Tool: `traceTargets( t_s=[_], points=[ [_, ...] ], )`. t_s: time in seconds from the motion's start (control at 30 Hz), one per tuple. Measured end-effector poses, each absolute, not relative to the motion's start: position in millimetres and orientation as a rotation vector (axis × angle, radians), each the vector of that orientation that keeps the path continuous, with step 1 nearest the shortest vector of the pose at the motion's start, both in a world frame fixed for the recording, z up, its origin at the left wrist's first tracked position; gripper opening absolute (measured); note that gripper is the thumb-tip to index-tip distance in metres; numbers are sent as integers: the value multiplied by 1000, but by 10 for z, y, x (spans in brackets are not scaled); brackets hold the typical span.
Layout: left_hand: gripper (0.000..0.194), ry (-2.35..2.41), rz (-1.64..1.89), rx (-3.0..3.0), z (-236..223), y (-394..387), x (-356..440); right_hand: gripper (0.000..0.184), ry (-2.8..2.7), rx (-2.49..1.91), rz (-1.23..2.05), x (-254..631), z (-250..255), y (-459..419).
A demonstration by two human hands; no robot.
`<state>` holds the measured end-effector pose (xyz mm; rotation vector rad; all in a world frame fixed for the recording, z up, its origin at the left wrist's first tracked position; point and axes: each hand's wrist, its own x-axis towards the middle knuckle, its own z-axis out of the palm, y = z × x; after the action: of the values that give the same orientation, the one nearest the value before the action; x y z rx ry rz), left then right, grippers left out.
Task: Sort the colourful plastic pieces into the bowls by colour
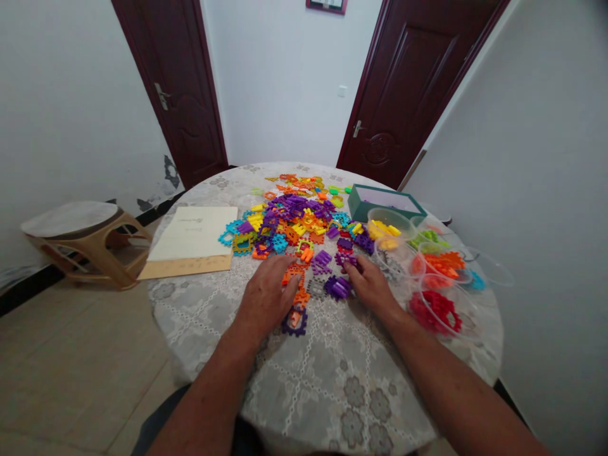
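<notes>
My left hand (268, 288) rests at the near edge of the pile of plastic building pieces (297, 206), thumb and fingers apart beside orange notched pieces (295, 273). Just below it lies a dark purple square frame piece (294, 322) with something orange inside its opening. My right hand (369, 284) has thumb and fingertips closed on a dark purple notched piece (346, 259). Close to that hand are a purple cluster of pieces (338, 287) and a lighter purple piece (322, 261). The fingertips of my left hand are partly hidden among the pieces.
Clear plastic bowls at the right hold yellow pieces (384, 233), orange pieces (444, 263) and red pieces (434, 311). Behind them stands a green box (360, 206). A pale board (197, 231) lies at the left of the round table (327, 380). A stool (85, 240) stands beyond.
</notes>
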<state>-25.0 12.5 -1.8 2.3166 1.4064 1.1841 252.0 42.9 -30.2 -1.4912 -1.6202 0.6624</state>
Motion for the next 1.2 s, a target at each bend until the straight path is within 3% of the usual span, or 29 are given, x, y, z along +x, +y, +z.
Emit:
traceTargets(
  t_s=[0.1,0.2,0.37,0.5,0.6,0.67,0.87,0.97,1.2],
  points=[
    [35,1405,1164,2239,26,101,-255,29,-1658,-1482,535,2498,-246,380],
    [41,1381,1130,2089,91,66,-241,31,-1558,-1363,760,2420,-176,337],
    [49,1279,1077,1807,230,22,-100,64,-1412,-1152,1149,2275,-67,238],
    [49,1175,988,1580,279,17,69,61,-1507,-1035,1214,2209,-9,118],
    [37,1071,945,1466,282,2,144,58,-1643,-979,1253,2184,22,53],
    [31,1084,973,1387,278,-4,146,53,-1797,-998,1134,2203,48,45],
    [22,1129,1233,1042,258,98,4,47,-2168,-1374,282,2499,46,127],
    [21,1044,1329,879,247,157,-53,46,-2341,-1533,254,2643,-25,155],
    [27,926,1329,727,205,163,-89,15,-2371,-1551,365,2661,-17,230]
  ],
)
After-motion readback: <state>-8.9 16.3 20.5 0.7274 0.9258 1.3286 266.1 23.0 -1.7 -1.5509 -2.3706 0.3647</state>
